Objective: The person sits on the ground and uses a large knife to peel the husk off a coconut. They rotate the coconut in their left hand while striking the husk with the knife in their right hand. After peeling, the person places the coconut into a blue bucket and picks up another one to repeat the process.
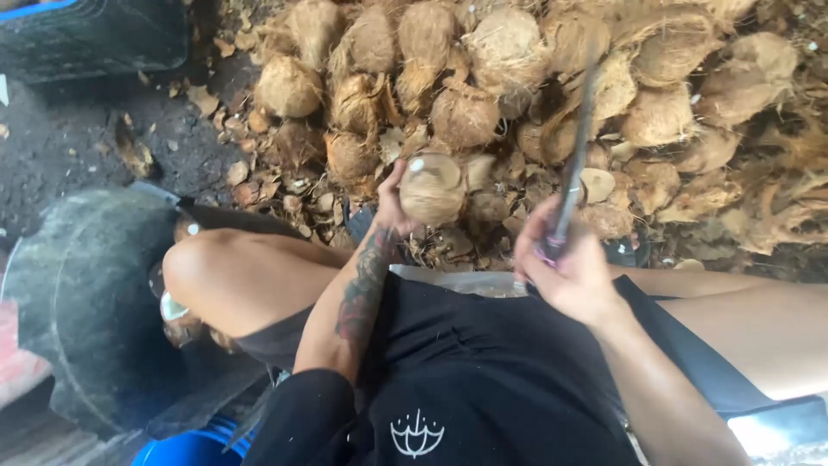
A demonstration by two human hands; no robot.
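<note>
Husked coconut (431, 190) sits clasped in left hand (392, 203)'s grip; right hand (565, 272) grips blurred knife (573, 164).

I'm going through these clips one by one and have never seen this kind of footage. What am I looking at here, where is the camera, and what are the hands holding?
There is no machine here: one picture, taken by a camera worn on a person's head, looking down at their own lap and two bare hands. The person sits with knees apart, in dark clothes. The left hand holds up a husked coconut, round and pale brown. The right hand grips a long metal blade, blurred, pointing up and away. On the dirt ground ahead lies a big pile of fibrous coconuts, with husk scraps scattered about. A dark round tub sits by the left knee, and a blue container shows at the bottom edge.
</note>
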